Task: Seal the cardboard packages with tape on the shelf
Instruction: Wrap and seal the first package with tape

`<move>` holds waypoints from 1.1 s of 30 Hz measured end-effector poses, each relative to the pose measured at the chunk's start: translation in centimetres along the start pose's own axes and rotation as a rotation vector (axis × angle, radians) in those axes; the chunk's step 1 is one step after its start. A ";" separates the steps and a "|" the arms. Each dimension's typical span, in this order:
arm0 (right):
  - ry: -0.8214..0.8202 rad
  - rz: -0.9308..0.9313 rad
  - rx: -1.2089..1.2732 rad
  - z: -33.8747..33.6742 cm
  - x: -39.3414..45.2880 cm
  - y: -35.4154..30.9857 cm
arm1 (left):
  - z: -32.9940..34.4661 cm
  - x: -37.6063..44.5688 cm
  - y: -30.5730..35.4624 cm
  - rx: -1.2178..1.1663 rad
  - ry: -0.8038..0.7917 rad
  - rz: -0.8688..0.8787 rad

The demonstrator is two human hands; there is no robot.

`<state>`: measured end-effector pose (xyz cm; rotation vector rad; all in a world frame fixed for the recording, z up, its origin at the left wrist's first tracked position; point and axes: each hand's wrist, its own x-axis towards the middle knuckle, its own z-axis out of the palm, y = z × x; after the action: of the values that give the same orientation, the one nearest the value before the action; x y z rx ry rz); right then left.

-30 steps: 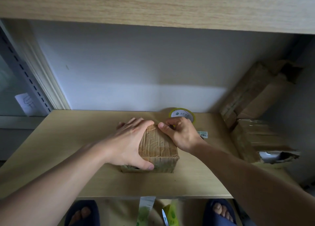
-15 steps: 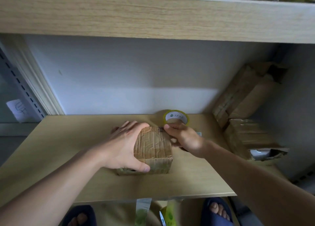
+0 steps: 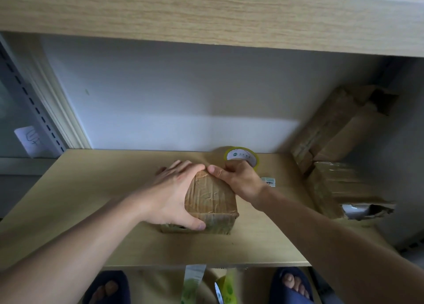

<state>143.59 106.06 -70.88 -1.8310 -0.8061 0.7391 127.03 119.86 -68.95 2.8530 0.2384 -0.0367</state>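
the shelf board (image 3: pixel 68 200) is the widest thing here, a pale wood surface running from the wall at the back to a front edge low in the view, with another board (image 3: pixel 206 12) close overhead. its left half lies bare all the way to the left edge, and a bare strip runs between the small box and the front edge. on the right the room is tighter: a stack of cardboard packages (image 3: pixel 339 131) leans against the right wall, and below it a torn package (image 3: pixel 344 189) sits with its ripped front near the right end of the board. the small box (image 3: pixel 212 200), brown and covered in wrinkled tape, stands near the middle of the shelf, a little toward the front. the left hand (image 3: pixel 172 196) wraps the box's left side, fingers spread over the far top corner and the thumb pressed on the near lower face. the right hand (image 3: pixel 238 179) rests on the box's far right top edge, its thumb tip almost meeting the left fingertips; its fingers are curled, but what they pinch i cannot tell. just behind that hand a roll of tape (image 3: pixel 242 158) stands on edge near the wall. a small printed label (image 3: pixel 268 181) lies flat on the shelf just right of the right wrist.
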 end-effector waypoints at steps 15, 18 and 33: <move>-0.254 -0.032 0.008 -1.9 -2.5 1.4 | 0.1 0.0 -0.2 -0.061 0.050 0.046; -0.252 -0.051 0.018 -1.7 -3.3 1.4 | 0.1 -0.1 -0.1 -0.050 0.057 0.051; -0.231 -0.051 0.099 -1.6 -4.5 1.6 | 0.1 -0.1 -0.1 -0.060 0.052 0.068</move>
<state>142.44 101.15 -71.25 -1.6497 -0.9441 0.9528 126.95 119.89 -69.11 2.8026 0.1502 0.0581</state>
